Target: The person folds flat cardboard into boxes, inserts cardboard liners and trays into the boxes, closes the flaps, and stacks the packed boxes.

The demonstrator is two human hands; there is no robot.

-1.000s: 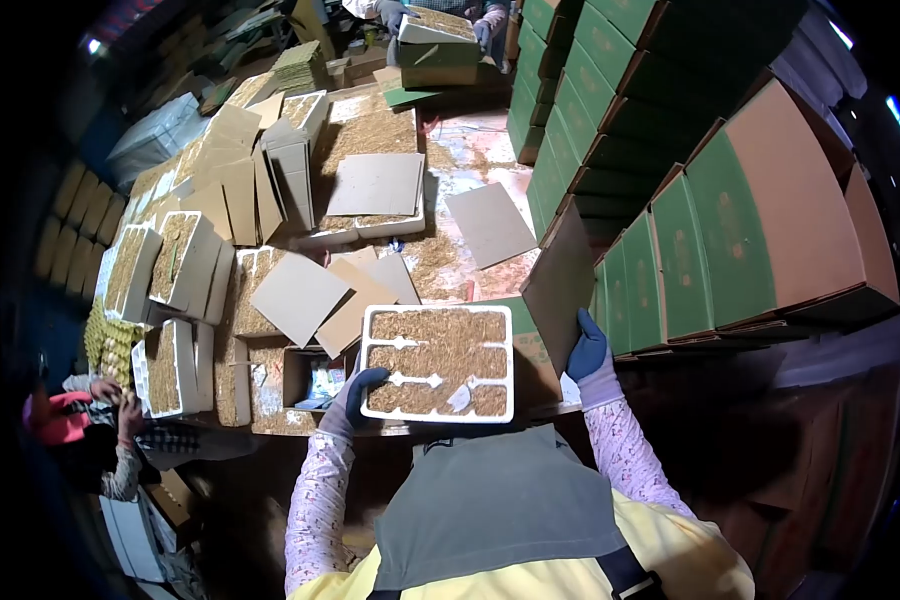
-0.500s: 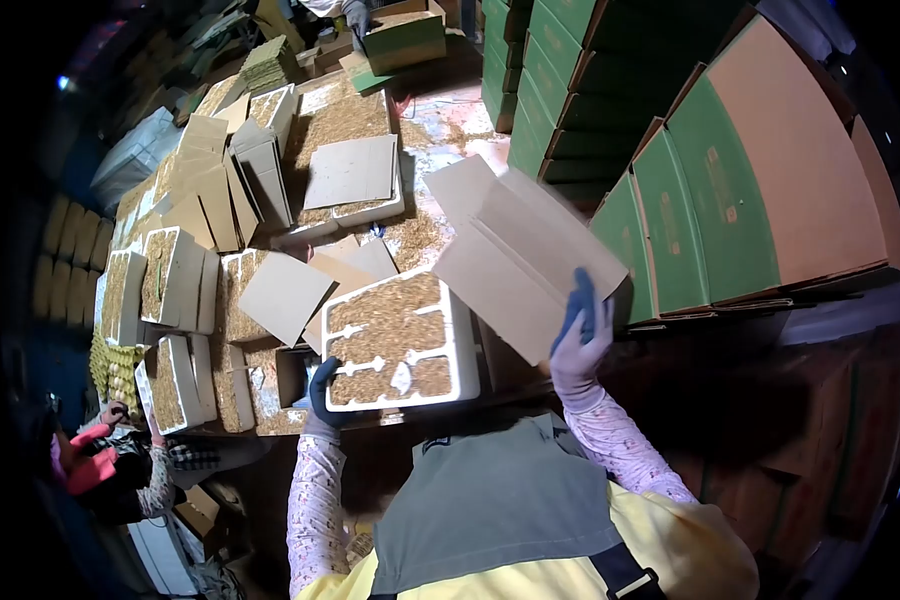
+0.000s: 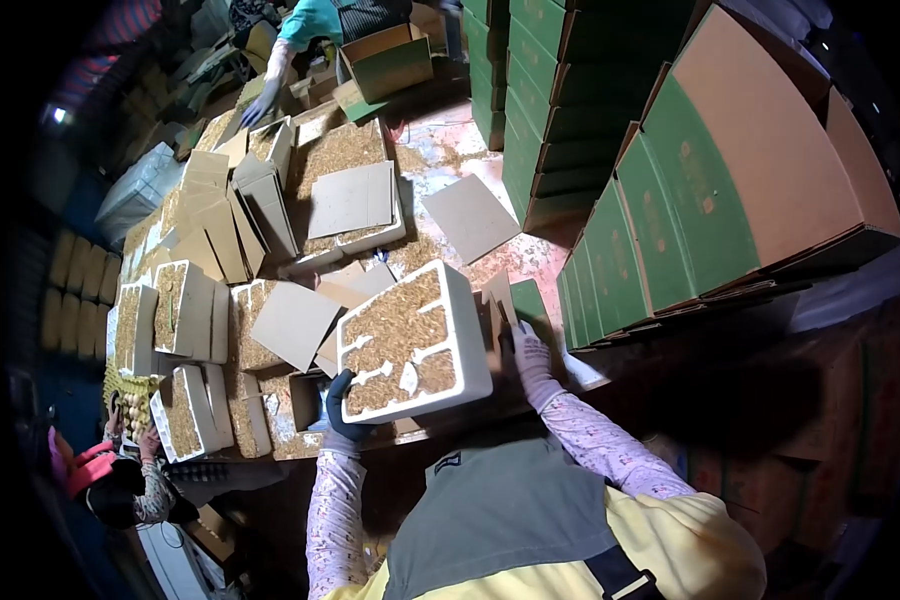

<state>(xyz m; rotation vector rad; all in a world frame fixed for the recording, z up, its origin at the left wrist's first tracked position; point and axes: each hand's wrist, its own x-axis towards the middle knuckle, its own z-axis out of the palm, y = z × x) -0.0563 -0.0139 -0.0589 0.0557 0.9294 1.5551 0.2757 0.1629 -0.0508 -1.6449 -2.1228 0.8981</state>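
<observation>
My left hand (image 3: 345, 408), in a dark blue glove, grips the lower left corner of a white foam tray (image 3: 478, 350). Brown husk-like filling packs the tray, which is tilted at the table's near edge. My gloved right hand (image 3: 532, 362) is closed at the edge of a cardboard box (image 3: 497, 312), just right of the tray. Brown and green flaps of this box show; the tray hides much of it. A loose cardboard sheet (image 3: 470, 218) lies on the table beyond.
Stacked green cartons (image 3: 540, 120) and a row of large boxes (image 3: 690, 190) stand to the right. More foam trays (image 3: 185, 310) and cardboard pieces (image 3: 295, 325) crowd the left. One person (image 3: 315, 25) reaches over the far end; another (image 3: 120, 480) is at lower left, beside eggs.
My right hand has moved left and down, and the cardboard flaps it held up and spread have swung down upright beside the tray. The far person now reaches leftward.
</observation>
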